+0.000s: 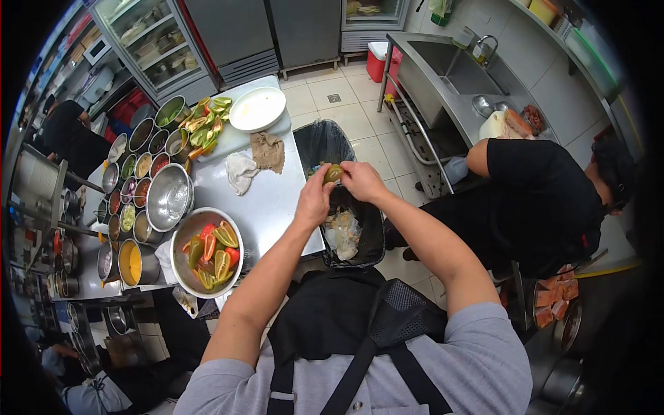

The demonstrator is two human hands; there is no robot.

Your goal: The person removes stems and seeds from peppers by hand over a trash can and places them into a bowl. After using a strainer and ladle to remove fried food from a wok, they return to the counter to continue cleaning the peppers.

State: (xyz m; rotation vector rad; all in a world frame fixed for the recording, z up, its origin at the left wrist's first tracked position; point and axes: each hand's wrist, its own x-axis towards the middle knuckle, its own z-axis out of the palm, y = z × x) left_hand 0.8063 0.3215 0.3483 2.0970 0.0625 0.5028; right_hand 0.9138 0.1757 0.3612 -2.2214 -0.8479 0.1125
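My left hand (315,198) and my right hand (362,182) are both closed on a greenish bell pepper piece (333,173), one from each side. They hold it above a black-lined trash bin (373,238) that has plastic and food scraps (343,232) inside. A second black bin liner (321,135) opens just beyond my hands. To the left, a steel bowl (178,271) at the table edge holds cut red and green pepper pieces (223,263). Farther back, more cut green peppers (207,124) are heaped near a white oval dish (257,109).
On the steel table (266,207) lie a white cloth (241,173) and a brown cloth (267,152). An empty steel bowl (170,198) and several ingredient pots (138,263) crowd its left side. A co-worker in black (546,200) stands close on the right, near the sink (449,66).
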